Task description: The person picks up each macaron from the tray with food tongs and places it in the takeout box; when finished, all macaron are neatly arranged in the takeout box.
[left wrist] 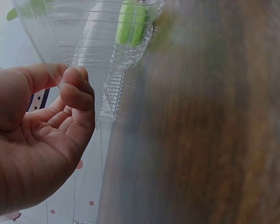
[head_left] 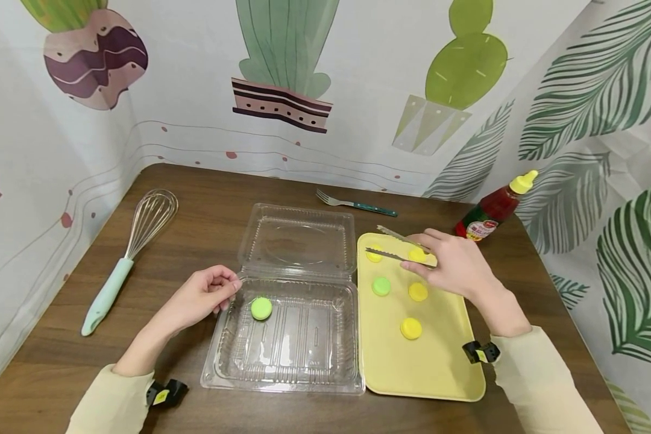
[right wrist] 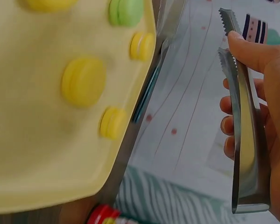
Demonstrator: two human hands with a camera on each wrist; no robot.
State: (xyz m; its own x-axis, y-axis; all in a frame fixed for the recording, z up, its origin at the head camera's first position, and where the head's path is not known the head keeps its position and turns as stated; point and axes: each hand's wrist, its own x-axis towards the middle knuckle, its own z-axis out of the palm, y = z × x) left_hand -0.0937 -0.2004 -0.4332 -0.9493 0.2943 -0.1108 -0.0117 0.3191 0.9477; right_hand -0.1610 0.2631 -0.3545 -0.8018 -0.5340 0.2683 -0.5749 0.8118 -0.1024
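Note:
My left hand (head_left: pixel 202 295) pinches the left rim of a clear plastic clamshell box (head_left: pixel 287 358), near its hinge. One green macaron (head_left: pixel 261 308) lies inside the box's base, toward the back left. My right hand (head_left: pixel 458 263) grips metal tongs (right wrist: pixel 239 154) with serrated tips, held above the far part of a yellow tray (head_left: pixel 423 371). The tongs' tips are apart, with nothing between them in the right wrist view. On the tray sit another green macaron (head_left: pixel 381 286) and several yellow macarons (head_left: pixel 410 328), two of them partly behind the tongs in the head view.
The box's lid (head_left: pixel 301 241) lies folded back behind its base. Behind it is a fork (head_left: pixel 358 205) with a green handle. A whisk (head_left: pixel 118 277) lies at the left, and a red sauce bottle (head_left: pixel 490 211) with a yellow cap stands at the back right.

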